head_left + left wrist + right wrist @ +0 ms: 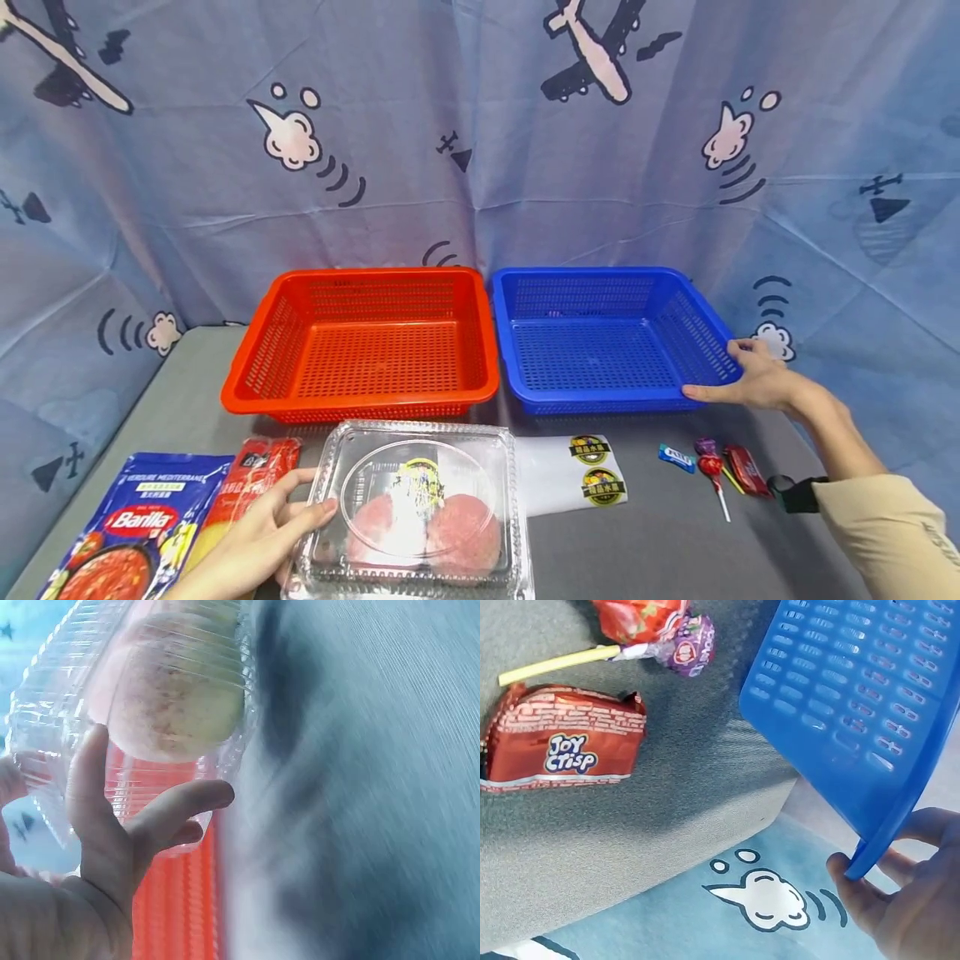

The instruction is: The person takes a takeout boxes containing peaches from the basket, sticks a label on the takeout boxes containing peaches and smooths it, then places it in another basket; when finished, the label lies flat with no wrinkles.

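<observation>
The left hand holds the left side of a clear plastic box. The thumb lies on the lid and the fingers curl under the edge. In the left wrist view the fingers press up against the bottom of the box, spread a little. Inside the box sit two round pink fruits. The box rests on the gray table, near the front edge, just in front of the orange basket.

The right hand holds the right front corner of the blue basket. The thumb lies along the front rim, and the fingers hook around the rim at the corner. In the right wrist view the fingertips wrap the blue edge from below. The blue basket stands right beside the orange one, touching or almost touching it.

Near the right arm lie a lollipop, a red snack pack and a small blue candy. By the left hand lie a blue sauce bag and a red packet.
</observation>
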A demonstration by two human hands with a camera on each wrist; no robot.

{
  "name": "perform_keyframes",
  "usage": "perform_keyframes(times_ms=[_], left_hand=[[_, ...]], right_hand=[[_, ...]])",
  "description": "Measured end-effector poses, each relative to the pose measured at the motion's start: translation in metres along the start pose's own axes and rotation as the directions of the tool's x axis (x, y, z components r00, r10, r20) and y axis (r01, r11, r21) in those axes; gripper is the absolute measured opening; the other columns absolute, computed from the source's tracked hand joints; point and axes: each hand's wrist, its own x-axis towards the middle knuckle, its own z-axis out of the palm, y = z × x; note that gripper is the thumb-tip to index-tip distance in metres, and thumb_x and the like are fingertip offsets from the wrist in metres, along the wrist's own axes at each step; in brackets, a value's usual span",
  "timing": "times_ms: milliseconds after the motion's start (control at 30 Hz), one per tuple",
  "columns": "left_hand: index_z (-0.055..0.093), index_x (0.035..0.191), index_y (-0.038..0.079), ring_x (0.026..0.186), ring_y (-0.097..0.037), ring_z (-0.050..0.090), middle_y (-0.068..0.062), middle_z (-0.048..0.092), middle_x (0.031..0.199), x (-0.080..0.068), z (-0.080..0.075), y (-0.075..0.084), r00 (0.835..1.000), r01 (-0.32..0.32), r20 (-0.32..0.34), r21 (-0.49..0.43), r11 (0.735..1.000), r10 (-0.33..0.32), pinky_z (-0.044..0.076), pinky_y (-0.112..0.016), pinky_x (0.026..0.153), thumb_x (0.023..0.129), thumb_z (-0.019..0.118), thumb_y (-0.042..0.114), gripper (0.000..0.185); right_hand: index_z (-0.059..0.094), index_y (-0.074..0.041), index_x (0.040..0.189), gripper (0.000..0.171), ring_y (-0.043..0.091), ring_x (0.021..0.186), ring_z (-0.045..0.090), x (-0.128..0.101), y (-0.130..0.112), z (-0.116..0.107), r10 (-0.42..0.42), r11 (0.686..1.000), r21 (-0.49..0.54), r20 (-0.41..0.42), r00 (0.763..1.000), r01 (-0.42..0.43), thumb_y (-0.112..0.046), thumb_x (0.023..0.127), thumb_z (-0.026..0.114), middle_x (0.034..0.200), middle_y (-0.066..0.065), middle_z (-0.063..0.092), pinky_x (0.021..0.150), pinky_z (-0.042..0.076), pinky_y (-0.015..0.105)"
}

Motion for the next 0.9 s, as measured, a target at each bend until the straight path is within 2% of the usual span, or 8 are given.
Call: perform_keyframes(times_ms=[67, 133, 200, 300, 400, 533, 700, 900], left_hand=[[0.023, 0.153, -0.001, 0.054, -0.015, 0.063, -0.009, 0.077, 0.103, -0.003, 0.005, 0.006, 1.000, -0.006, 0.003, 0.007, 1.000, 0.006, 0.054, -0.028, 0.051, 0.102, 0.060, 0.039, 0.074], [0.022, 0.154, 0.001, 0.061, -0.019, 0.070, -0.009, 0.077, 0.102, -0.006, 0.010, 0.012, 0.999, -0.031, 0.029, -0.031, 0.999, 0.032, 0.058, -0.032, 0.054, 0.103, 0.059, 0.037, 0.073], [0.020, 0.155, 0.003, 0.072, -0.023, 0.075, -0.009, 0.076, 0.103, -0.008, 0.015, 0.019, 0.995, -0.066, 0.065, -0.107, 0.992, 0.073, 0.062, -0.039, 0.061, 0.104, 0.057, 0.034, 0.070], [0.022, 0.154, 0.005, 0.086, -0.028, 0.077, -0.009, 0.077, 0.109, -0.008, 0.022, 0.030, 0.985, -0.122, 0.093, -0.232, 0.965, 0.147, 0.063, -0.049, 0.071, 0.106, 0.055, 0.027, 0.062], [0.024, 0.153, 0.004, 0.089, -0.025, 0.077, -0.006, 0.077, 0.110, -0.005, 0.027, 0.046, 0.975, -0.176, 0.083, -0.292, 0.940, 0.208, 0.063, -0.050, 0.076, 0.106, 0.054, 0.024, 0.059], [0.024, 0.155, 0.005, 0.083, -0.021, 0.078, -0.002, 0.076, 0.111, 0.002, 0.034, 0.074, 0.978, -0.201, 0.000, -0.267, 0.943, 0.208, 0.063, -0.040, 0.068, 0.104, 0.058, 0.026, 0.065], [0.030, 0.154, 0.010, 0.074, -0.015, 0.074, -0.007, 0.076, 0.110, 0.020, 0.044, 0.111, 0.968, -0.247, -0.102, -0.232, 0.941, 0.229, 0.062, -0.034, 0.064, 0.101, 0.064, 0.028, 0.066], [0.036, 0.149, 0.011, 0.062, -0.012, 0.069, -0.001, 0.075, 0.092, 0.063, 0.062, 0.141, 0.948, -0.311, -0.144, -0.250, 0.917, 0.283, 0.058, -0.028, 0.055, 0.098, 0.067, 0.026, 0.061]], right_hand=[[-0.002, 0.022, 0.153, 0.131, 0.070, 0.136, 0.010, 0.000, -0.001, 0.000, 0.005, 1.000, 0.001, 0.001, 1.000, -0.005, -0.066, 0.086, 0.069, 0.152, 0.051, -0.004, 0.105, 0.027, 0.081], [-0.001, 0.023, 0.152, 0.131, 0.070, 0.136, 0.011, 0.001, -0.002, 0.000, 0.008, 1.000, 0.004, 0.003, 1.000, -0.008, -0.066, 0.086, 0.070, 0.151, 0.051, -0.003, 0.105, 0.027, 0.080], [0.000, 0.024, 0.151, 0.132, 0.070, 0.135, 0.012, 0.001, -0.003, 0.000, 0.002, 1.000, -0.004, 0.003, 1.000, -0.002, -0.066, 0.086, 0.070, 0.151, 0.051, -0.002, 0.106, 0.027, 0.080], [0.001, 0.025, 0.150, 0.133, 0.070, 0.135, 0.013, 0.002, -0.002, 0.000, -0.001, 1.000, -0.014, 0.005, 1.000, 0.001, -0.067, 0.085, 0.071, 0.150, 0.052, -0.002, 0.106, 0.027, 0.080], [0.001, 0.025, 0.151, 0.134, 0.070, 0.135, 0.012, 0.002, -0.002, -0.001, 0.006, 1.000, -0.023, 0.015, 1.000, -0.005, -0.068, 0.084, 0.071, 0.150, 0.052, -0.002, 0.106, 0.027, 0.079], [0.002, 0.024, 0.152, 0.134, 0.070, 0.136, 0.010, 0.001, -0.002, -0.003, 0.009, 0.999, -0.040, 0.032, 0.999, -0.008, -0.070, 0.084, 0.070, 0.151, 0.051, -0.002, 0.107, 0.027, 0.080], [0.001, 0.024, 0.152, 0.135, 0.070, 0.138, 0.007, 0.000, -0.004, -0.004, 0.015, 0.999, -0.042, 0.055, 0.998, -0.013, -0.071, 0.084, 0.069, 0.151, 0.050, -0.004, 0.107, 0.027, 0.079], [0.002, 0.024, 0.151, 0.136, 0.070, 0.139, 0.005, 0.001, -0.004, -0.005, 0.020, 0.999, -0.052, 0.061, 0.998, -0.016, -0.072, 0.082, 0.069, 0.152, 0.050, -0.005, 0.109, 0.026, 0.079]])
